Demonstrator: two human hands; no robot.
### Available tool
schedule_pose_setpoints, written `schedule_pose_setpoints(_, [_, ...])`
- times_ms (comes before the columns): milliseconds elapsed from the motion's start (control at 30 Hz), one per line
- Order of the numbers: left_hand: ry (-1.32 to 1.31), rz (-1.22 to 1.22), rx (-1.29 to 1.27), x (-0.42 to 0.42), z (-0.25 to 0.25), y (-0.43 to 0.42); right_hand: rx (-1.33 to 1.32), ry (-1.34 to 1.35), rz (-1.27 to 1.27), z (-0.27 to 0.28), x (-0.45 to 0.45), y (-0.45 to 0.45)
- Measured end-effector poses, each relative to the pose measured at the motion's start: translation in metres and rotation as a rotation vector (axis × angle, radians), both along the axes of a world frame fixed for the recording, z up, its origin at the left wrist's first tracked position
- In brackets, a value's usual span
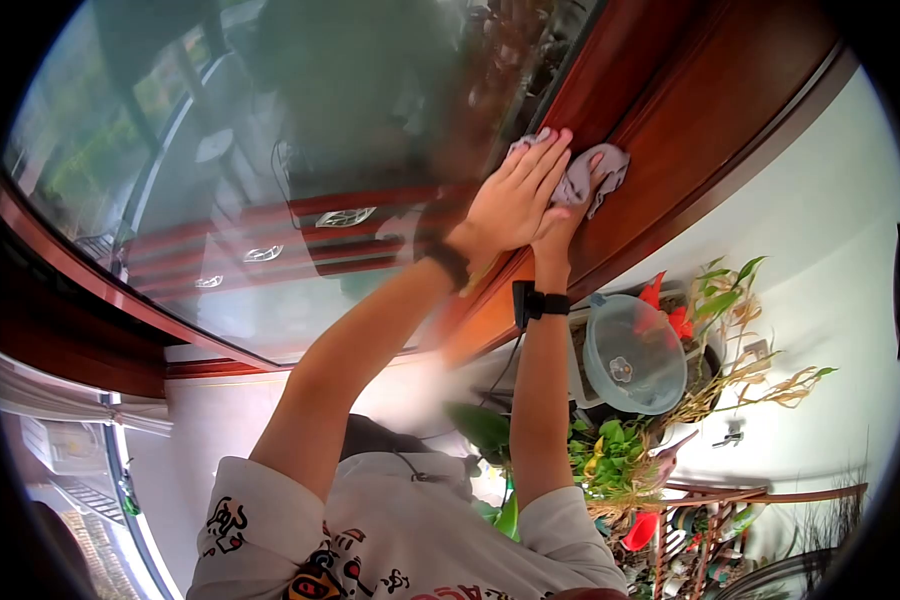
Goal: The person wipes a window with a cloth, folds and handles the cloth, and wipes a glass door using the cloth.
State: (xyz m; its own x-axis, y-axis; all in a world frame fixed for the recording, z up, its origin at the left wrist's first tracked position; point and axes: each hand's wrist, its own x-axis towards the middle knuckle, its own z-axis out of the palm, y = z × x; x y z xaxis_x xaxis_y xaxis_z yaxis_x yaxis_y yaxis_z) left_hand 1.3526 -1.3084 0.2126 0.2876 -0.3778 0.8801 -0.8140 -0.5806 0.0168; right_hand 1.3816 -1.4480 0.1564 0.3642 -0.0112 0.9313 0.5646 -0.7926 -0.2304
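Note:
A crumpled greyish-pink cloth (613,170) lies against the reddish-brown wooden frame (660,110) of a glass panel. My right hand (573,225) holds it, with the fabric bunched around the fingers and partly hiding them. Beside it, my left hand (510,205) is flat with its fingers stretched out, at the border of frame and glass. A bit of the cloth shows past its fingertips. The two hands overlap near the left thumb. Each wrist wears a dark band, and the right one carries a small black device (523,303).
The large glass panel (350,110) mirrors a room with furniture. Below right stand a translucent plastic basin (635,355), leafy potted plants (620,455) and red flowers (678,322). A wooden rack (715,495) and a wall tap (732,435) are by the white wall.

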Motion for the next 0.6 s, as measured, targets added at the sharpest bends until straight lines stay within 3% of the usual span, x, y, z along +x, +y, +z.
schedule_pose_setpoints(100, [0.103, -0.009, -0.033, -0.02, -0.011, 0.002, 0.119, 0.169, 0.095, 0.003, -0.013, 0.002])
schedule_pose_setpoints(200, [0.198, -0.032, -0.046, -0.043, -0.023, 0.002, -0.101, 0.155, -0.055, 0.012, -0.033, 0.01])
schedule_pose_setpoints(467, [0.32, -0.074, -0.137, -0.076, -0.061, 0.005, -0.317, 0.182, -0.194, -0.001, -0.035, 0.014])
schedule_pose_setpoints(567, [0.368, -0.085, -0.137, -0.077, -0.063, 0.004, -0.542, 0.14, -0.346, -0.003, -0.03, 0.007])
schedule_pose_setpoints(600, [0.373, -0.091, -0.154, -0.076, -0.066, 0.003, -0.465, 0.168, -0.31, -0.005, -0.032, 0.007])
